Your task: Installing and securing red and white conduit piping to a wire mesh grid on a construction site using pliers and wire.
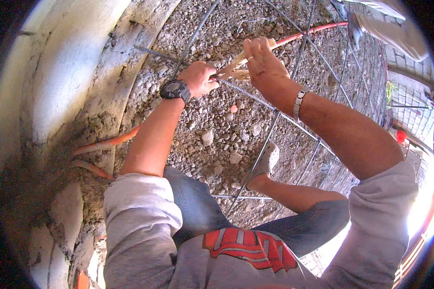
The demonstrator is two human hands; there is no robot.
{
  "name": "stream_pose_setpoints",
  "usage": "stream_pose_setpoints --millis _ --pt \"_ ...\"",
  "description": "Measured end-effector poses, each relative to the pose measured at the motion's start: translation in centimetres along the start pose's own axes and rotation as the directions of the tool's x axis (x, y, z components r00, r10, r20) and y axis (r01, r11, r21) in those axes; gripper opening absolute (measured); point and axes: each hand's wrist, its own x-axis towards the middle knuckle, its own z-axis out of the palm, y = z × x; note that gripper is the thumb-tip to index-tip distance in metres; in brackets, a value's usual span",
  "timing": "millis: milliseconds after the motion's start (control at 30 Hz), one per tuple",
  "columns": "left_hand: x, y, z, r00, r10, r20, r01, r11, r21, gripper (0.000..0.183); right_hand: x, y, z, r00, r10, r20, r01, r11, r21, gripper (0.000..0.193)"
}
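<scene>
Above the gravel bed, toward the edge beside the pale wall, grips a two-pronged tan piece in the right hand. Runs lengthwise on a slant, narrow end toward the wall-side edge and the left hand, spread prongs away from that edge, the upper one pointing toward a red-orange hose. At the narrow end, comes close to a ribbed steel bar; cannot tell whether touching. Reaches in from the near right corner of the gravel with the right forearm, silver band at the wrist, back of the hand upward, fingers folded over the upper prong. Reaches from the near wall-side corner with the left forearm, black watch just behind the hand, knuckles up, fingers bent toward the narrow end. Cannot tell the left grip: on the bar, on the tan piece, or around something hidden. Sets one pale clog among the bars.
</scene>
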Motion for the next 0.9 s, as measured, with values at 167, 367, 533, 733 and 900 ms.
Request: stream_pose_setpoints --millis 167,367,533,733,900 --pt "0.0 -0.1 0.2 0.999 -0.039 0.008 0.039 0.999 0.021 0.02 0.4 -0.9 -0.5 0.984 -0.064 0.165 0.1 0.969 -0.225 0.041" --pt "0.2 -0.4 0.8 0.989 -0.125 0.079 0.118 0.989 0.09 0.019 1.1 -1.7 -2.4 0.973 -0.103 0.208 0.139 0.977 -0.164 0.041" --pt "0.5 -0.3 0.9 0.985 -0.135 0.105 0.124 0.987 0.1 0.022 -0.1 -2.1 -2.5 0.993 -0.039 0.112 0.048 0.996 -0.074 0.041" --pt "0.9 0.5 -0.2 0.941 -0.237 0.243 0.205 0.967 0.148 0.019 0.5 -1.5 -2.0 0.998 -0.051 0.024 0.051 0.999 -0.008 0.028" --pt "0.5 0.0 -0.6 0.974 -0.205 0.098 0.207 0.978 -0.012 0.025 0.8 -0.4 -1.0 0.967 -0.101 0.234 0.007 0.928 0.373 0.021"
